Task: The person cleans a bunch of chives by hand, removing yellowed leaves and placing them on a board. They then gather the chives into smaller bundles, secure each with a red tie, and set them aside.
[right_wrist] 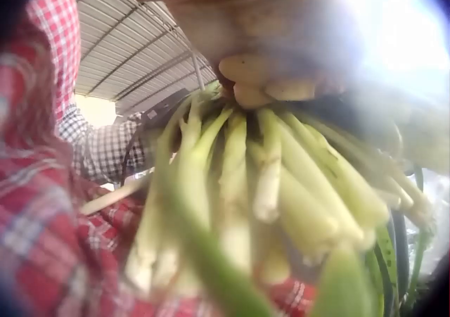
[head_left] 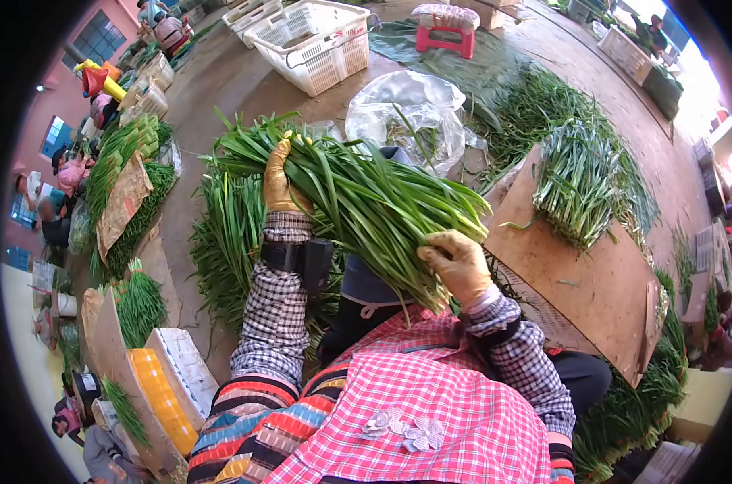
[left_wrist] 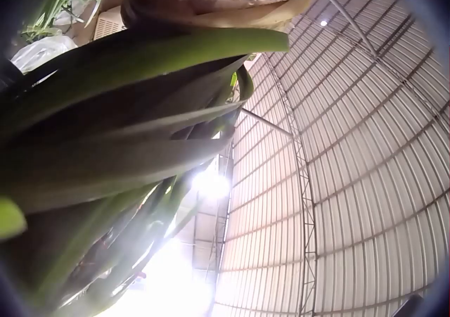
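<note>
A thick bunch of long, flat-leaved green stalks (head_left: 354, 185) lies slantwise across both hands, above the lap. My gloved left hand (head_left: 281, 181) holds its leafy end, the fingers partly hidden by leaves. Leaves (left_wrist: 105, 134) fill much of the left wrist view below the sleeve. My right hand (head_left: 459, 262), also gloved, grips the bunch near the stem end. In the right wrist view its fingertips (right_wrist: 271, 88) press in over the stalks, and pale, blunt stem ends (right_wrist: 267, 190) stick out below. More long greens (head_left: 229, 226) lie beneath the left forearm.
On the right a brown board (head_left: 576, 278) bears a pile of stalks (head_left: 580, 181). Ahead are a clear plastic bag (head_left: 406, 113), a white basket (head_left: 309, 48) and a red stool (head_left: 447, 36). Cartons (head_left: 180, 371) stand at left. People sit farther off among heaped greens (head_left: 132, 161).
</note>
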Demonstrator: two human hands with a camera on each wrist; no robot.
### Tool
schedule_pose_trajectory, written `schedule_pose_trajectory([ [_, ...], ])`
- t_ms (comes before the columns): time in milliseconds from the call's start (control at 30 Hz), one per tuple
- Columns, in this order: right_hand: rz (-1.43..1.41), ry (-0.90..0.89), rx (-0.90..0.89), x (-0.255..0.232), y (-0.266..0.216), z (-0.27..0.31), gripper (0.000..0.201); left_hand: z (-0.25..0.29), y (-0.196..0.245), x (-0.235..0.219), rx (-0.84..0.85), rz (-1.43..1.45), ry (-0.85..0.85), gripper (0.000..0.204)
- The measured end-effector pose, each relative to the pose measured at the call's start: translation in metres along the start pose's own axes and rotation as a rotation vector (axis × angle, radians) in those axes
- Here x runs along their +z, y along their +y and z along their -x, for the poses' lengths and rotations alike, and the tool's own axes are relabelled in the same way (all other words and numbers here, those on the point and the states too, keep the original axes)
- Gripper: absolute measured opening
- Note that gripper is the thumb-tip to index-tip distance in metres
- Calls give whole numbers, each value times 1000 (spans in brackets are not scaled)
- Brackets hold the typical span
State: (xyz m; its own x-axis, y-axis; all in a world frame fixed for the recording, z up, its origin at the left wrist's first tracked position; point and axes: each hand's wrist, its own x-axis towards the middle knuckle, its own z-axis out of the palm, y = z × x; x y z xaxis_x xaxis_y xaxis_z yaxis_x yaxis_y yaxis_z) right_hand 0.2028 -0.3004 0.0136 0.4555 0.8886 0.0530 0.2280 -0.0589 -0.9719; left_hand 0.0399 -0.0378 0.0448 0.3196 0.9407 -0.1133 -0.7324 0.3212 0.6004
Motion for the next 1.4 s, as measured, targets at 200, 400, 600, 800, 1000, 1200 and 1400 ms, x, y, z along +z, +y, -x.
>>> schedule_pose_trajectory([
  [200, -132, -183, -197, -44, 12, 24, 19, -7, 0, -9, -46, -17, 19, 23],
  [400, 867, -533, 22, -103, 44, 73, 23, -20, 1, -25, -82, -1, 72, 20],
  [600, 1011, -511, 425, -115, 47, 98, 47, -22, -1, -33, -96, -12, 78, 18],
  [800, 122, -117, 338, -61, 9, 58, 27, -6, -1, -14, -70, -27, 57, 20],
  [1000, 182, -12, 263, -42, 50, 53, 21, -9, 1, -22, -39, -31, 55, 19],
  [1200, 1101, -329, 476, -97, 61, 86, 30, -3, 0, -20, -125, 19, 47, 21],
  [1400, 289, -190, 100, -63, -32, 54, 19, -5, -4, -21, -50, -6, -5, 24],
])
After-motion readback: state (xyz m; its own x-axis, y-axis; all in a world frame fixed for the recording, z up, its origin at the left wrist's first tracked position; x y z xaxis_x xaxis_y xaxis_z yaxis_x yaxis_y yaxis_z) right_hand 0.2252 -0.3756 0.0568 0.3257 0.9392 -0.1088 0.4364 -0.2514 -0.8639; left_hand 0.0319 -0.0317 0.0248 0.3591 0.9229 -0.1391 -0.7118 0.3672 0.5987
